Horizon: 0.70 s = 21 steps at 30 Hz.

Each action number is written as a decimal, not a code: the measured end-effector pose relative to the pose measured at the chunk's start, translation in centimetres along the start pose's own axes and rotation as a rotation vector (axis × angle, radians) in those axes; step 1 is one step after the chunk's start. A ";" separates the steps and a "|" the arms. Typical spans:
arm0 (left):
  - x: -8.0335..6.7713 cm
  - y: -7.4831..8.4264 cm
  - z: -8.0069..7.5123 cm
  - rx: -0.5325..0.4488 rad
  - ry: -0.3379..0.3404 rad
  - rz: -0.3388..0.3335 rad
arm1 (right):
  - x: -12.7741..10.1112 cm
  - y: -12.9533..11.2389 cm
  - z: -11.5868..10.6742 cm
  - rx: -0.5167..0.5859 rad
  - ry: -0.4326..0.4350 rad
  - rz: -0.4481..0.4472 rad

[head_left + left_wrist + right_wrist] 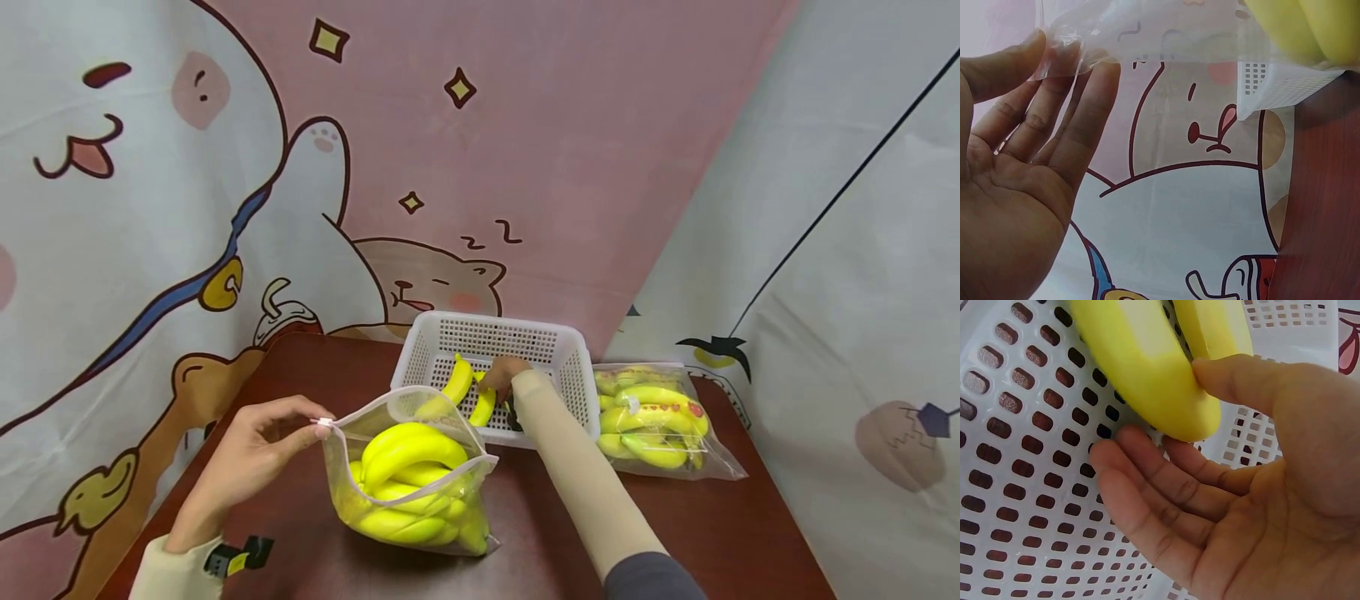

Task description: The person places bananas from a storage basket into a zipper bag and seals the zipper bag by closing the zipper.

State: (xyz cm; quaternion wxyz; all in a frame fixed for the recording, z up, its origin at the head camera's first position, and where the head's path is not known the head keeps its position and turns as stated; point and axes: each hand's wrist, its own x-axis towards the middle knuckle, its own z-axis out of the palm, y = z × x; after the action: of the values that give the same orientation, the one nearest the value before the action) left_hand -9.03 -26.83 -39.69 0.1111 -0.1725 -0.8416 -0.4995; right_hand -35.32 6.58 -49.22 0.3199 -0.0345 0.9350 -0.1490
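Note:
My left hand [311, 421] pinches the top edge of an open clear zip bag [397, 408] between thumb and fingers; the left wrist view shows the hand [1069, 59] on the plastic rim [1166, 31]. The bag stands on the table, filled with several yellow bananas [408, 483]. My right hand [501, 375] reaches into a white perforated basket [495, 321]. There its thumb and fingers [1166, 412] close round the end of one banana [1141, 362]. A second banana [1213, 328] lies beside it.
A sealed clear bag of bananas [656, 417] lies to the right of the basket. Everything rests on a dark red-brown table [720, 533]. A cartoon-printed cloth backdrop [525, 125] hangs close behind and to both sides.

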 end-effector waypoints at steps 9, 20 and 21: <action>-0.1 0.3 0.1 0.017 0.021 0.016 | -0.2 0.3 -0.8 0.078 0.069 0.000; -0.1 0.2 0.1 0.017 0.014 0.003 | -1.2 0.9 -2.1 0.100 0.091 -0.060; -0.1 0.2 0.1 0.016 0.012 0.001 | -1.6 0.9 -2.1 0.117 0.099 -0.070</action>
State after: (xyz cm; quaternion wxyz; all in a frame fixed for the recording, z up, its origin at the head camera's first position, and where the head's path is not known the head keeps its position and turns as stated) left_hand -8.84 -26.67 -39.59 0.1180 -0.1690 -0.8448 -0.4938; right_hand -35.34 8.24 -46.98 0.2691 -0.0409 0.9377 -0.2158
